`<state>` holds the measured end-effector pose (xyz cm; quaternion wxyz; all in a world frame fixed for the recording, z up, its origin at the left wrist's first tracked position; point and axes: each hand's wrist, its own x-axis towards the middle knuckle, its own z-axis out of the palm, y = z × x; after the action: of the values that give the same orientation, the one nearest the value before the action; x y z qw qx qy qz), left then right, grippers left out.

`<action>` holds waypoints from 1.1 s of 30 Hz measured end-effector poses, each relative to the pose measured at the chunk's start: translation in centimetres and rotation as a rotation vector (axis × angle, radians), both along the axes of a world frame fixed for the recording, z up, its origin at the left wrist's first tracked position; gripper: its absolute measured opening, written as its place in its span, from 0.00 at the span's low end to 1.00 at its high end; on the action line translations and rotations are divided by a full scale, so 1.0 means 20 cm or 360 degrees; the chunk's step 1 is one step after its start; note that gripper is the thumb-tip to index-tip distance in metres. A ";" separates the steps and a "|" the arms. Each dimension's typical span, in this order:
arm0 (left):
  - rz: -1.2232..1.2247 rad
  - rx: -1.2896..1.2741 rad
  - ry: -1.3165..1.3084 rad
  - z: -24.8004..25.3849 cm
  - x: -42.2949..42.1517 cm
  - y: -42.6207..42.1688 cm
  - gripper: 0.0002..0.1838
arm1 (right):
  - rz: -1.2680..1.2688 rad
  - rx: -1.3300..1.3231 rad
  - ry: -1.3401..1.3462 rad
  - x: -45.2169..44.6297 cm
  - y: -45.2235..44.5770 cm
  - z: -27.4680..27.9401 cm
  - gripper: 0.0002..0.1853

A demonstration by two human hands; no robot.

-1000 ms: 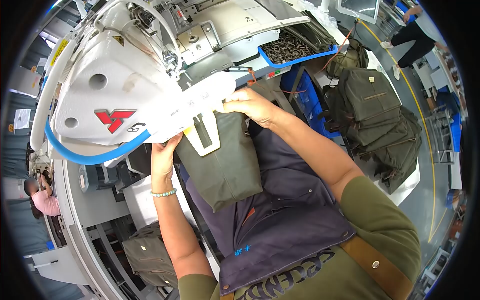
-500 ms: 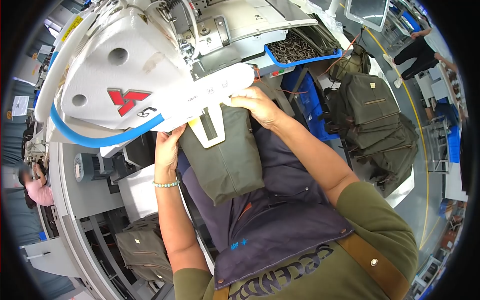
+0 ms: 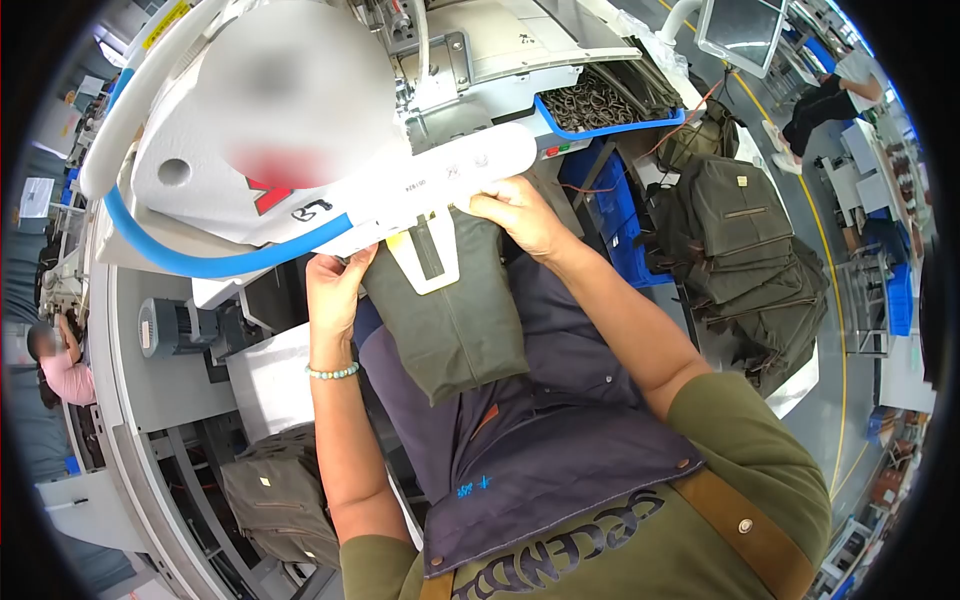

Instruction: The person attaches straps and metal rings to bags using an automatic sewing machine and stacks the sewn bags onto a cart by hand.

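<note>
From where I watch, the upper edge of the dark green fabric pouch [image 3: 470, 350] is hard to follow: it runs up under the long white guard [image 3: 450, 172] just above both grips, so I cannot see what meets it there. A pale blur covers much of the white machine [image 3: 205, 205] up and to the left of the grips, hiding most of its red mark. The far fingers of each hand are tucked out of my sight behind the cloth or folded under, and the monitor [image 3: 742, 38], well beyond the right grip, is cut off at the top.

My left hand [image 3: 332, 300] has thumb and forefinger together on the pouch's upper left edge. My right hand [image 3: 528, 225] is pinched the same way at the upper right, close under the guard; exactly how deep its fingertips go I cannot tell. The pouch hangs between the two grips, its lower end reaching down over the dark apron [image 3: 560, 480]. Between the hands, a white U-shaped plate [image 3: 440, 284] lies against the cloth, its upper ends passing under the guard. A blue hose [image 3: 200, 265] curves left of the left grip; well right of the right grip lie stacked green bags [image 3: 740, 220].
</note>
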<state>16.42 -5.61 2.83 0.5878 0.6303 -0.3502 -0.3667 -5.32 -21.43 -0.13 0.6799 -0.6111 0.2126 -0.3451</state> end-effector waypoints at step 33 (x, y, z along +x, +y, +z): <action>0.0209 -0.0248 0.0047 0.01 -0.14 -0.01 0.16 | -0.0078 -0.0032 -0.0090 0.02 0.08 0.02 0.11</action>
<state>13.53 -5.79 3.04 0.6629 0.5989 -0.3268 -0.3084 -4.83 -19.91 0.19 0.6709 -0.6025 0.2048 -0.3807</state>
